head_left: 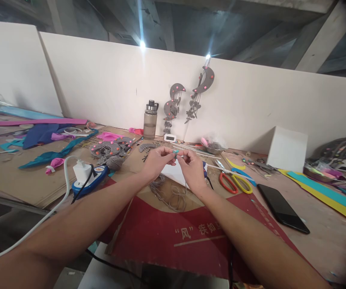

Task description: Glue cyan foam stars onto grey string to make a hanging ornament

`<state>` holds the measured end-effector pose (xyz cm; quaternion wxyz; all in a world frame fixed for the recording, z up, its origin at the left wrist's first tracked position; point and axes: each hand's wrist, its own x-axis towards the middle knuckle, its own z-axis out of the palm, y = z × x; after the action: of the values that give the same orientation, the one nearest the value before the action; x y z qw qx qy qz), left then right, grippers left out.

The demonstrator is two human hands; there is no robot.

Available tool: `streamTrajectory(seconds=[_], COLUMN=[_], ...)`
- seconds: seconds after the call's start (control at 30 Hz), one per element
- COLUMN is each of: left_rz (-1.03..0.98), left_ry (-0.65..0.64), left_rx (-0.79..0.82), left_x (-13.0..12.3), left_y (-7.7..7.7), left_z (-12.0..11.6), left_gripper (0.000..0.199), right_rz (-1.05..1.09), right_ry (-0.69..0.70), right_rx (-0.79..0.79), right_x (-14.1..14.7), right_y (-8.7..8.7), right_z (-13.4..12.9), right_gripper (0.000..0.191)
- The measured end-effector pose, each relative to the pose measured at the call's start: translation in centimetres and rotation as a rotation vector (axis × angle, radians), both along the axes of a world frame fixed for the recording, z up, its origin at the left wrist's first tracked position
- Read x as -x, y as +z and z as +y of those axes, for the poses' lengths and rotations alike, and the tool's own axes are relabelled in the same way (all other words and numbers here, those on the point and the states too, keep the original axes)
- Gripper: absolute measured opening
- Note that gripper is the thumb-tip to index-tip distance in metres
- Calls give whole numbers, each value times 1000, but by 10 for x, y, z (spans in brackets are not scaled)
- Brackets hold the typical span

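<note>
Both hands meet above the middle of the work surface, fingers closed in a pinch. Between their fingertips is a small teal piece (175, 151), too small to make out further. My left hand (157, 163) grips it from the left, my right hand (193, 170) from the right. Loose grey yarn (174, 197) lies in loops below them on a red and brown cardboard sheet (157, 233). A white sheet (173, 173) is partly hidden behind the hands. Scissors (235, 182) with red and yellow handles rest just right of my right hand.
A black phone (282, 206) lies at the right. To the left, a blue power strip (91, 180) holds a white plug with a trailing cable. A water bottle (150, 120) stands by the white partition (106, 80), where grey moon-shaped hangings (204, 82) hang.
</note>
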<state>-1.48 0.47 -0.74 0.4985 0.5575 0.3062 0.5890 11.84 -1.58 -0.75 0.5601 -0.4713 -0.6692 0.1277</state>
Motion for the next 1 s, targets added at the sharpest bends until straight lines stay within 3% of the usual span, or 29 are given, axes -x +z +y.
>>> streamTrajectory(seconds=[0.23,0.43,0.77,1.0], left_rz=[-101,-69,-7,80], left_ry=[-97,-52,-5,26], left_rx=[60,58,19,-43], left_x=[0,0,0,1], left_y=[4,5,1,1], left_z=[-3,-4,0,-2], left_gripper=[21,21,23,11], right_rz=[-96,-182,-118,-155], right_ry=[-51,-57,-71,-84], right_rx=[-95,-154,-101,-136], right_x=[-3,-3,-4,-4], right_y=[0,1,3,3], right_z=[1,-1,-1,-1], right_gripper=[9,7,8,7])
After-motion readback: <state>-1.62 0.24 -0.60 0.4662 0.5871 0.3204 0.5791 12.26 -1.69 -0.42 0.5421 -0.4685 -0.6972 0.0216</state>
